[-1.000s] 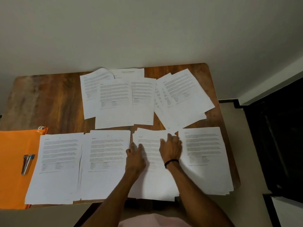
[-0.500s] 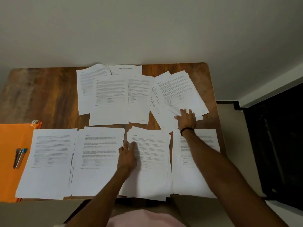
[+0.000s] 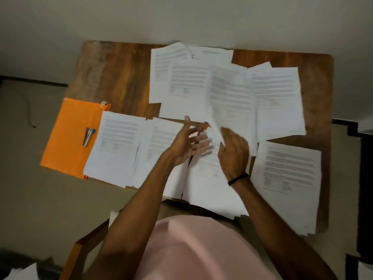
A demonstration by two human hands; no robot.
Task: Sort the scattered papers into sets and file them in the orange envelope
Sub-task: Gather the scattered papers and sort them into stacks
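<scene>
Sorting is judged partway: near piles (image 3: 116, 146) are laid out, far papers (image 3: 187, 83) are unsorted, one sheet (image 3: 232, 98) is pinched by the right hand (image 3: 234, 155), the left hand (image 3: 187, 145) is spread open, and the orange envelope (image 3: 68, 134) lies unused at table-left.

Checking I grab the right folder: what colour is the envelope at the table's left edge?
The envelope is plain orange; the head view shows it.

Lifted white printed sheet (image 3: 232, 98): motion-blurred, text illegible. Flat orange envelope (image 3: 70, 134): right edge hidden under white paper stack (image 3: 117, 146). My right hand (image 3: 234, 152): fingertips blurred against sheet.
</scene>
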